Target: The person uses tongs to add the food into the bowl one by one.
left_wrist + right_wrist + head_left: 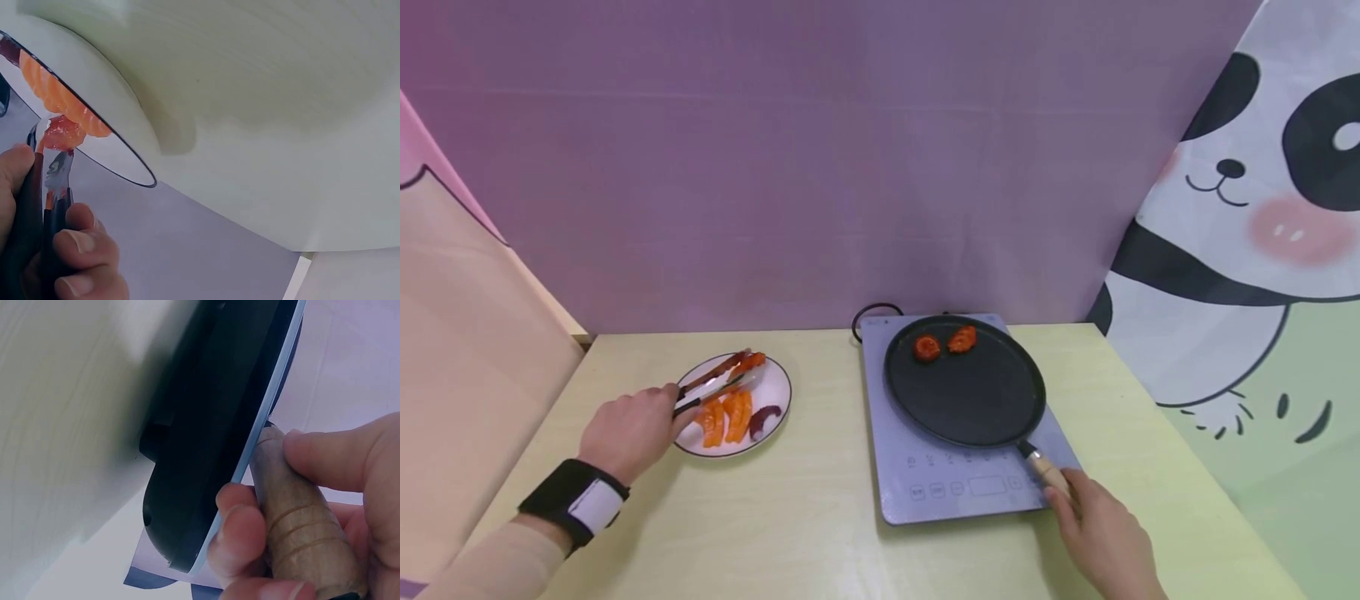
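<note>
My left hand (628, 429) holds a pair of tongs (706, 393) over a white plate (781, 392) with a dark rim. In the left wrist view, a glossy red-orange food piece (64, 132) sits between the tong tips. Orange slices like salmon (739, 415) and a dark purple curled piece like a tentacle (763, 419) lie on the plate. On the right, my right hand (1101, 529) grips the wooden handle (1047, 471) of a flat black pan (966, 396). Two reddish food pieces (962, 339) rest near the pan's far edge.
Beneath the pan is a flat grey induction cooker (898, 467) with a touch panel at its front and a black cord (874, 306) behind. The pale wooden table (775, 525) meets a purple backdrop (775, 183). A panda-printed cloth (1217, 233) hangs at the right.
</note>
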`<state>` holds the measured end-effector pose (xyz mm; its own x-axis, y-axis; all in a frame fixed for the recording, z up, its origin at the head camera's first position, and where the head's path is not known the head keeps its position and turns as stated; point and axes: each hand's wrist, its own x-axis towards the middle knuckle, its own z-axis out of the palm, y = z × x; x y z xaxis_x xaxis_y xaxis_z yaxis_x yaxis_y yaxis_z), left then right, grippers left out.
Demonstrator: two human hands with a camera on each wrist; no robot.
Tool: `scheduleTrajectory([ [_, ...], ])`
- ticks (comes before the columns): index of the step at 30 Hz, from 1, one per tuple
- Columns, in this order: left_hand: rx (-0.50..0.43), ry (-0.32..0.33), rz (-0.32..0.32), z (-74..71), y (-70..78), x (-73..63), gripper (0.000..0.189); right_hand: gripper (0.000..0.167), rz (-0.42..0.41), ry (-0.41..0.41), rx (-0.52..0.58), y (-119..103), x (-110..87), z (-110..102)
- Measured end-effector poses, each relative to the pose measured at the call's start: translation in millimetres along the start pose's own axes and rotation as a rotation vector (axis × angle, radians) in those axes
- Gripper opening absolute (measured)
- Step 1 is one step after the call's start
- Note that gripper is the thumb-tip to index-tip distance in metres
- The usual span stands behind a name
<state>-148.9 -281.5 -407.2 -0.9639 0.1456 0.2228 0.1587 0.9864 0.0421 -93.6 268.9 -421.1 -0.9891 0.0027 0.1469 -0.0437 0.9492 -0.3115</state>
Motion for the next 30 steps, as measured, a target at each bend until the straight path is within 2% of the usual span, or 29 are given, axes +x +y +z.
scheduleTrajectory([
  [12, 0.017, 0.031, 0.035, -5.1, 12.5, 4.2, 0.044, 0.031, -0.001, 0.001, 0.003, 1, -0.1, 1],
  [20, 0.004, 0.072, 0.066, -9.9, 29.0, 8.3, 0.037, 0.031, -0.009, 0.009, -0.002, 1, 0.3, 1],
  [24, 0.0, 0.049, 0.053, -10.6, 29.9, 7.9, 0.038, 0.032, -0.017, 0.017, 0.001, 1, 0.1, 2],
  [30, -0.034, -0.055, -0.036, -15.8, 17.9, 6.5, 0.046, 0.032, -0.019, 0.024, -0.002, 2, -0.3, 2],
])
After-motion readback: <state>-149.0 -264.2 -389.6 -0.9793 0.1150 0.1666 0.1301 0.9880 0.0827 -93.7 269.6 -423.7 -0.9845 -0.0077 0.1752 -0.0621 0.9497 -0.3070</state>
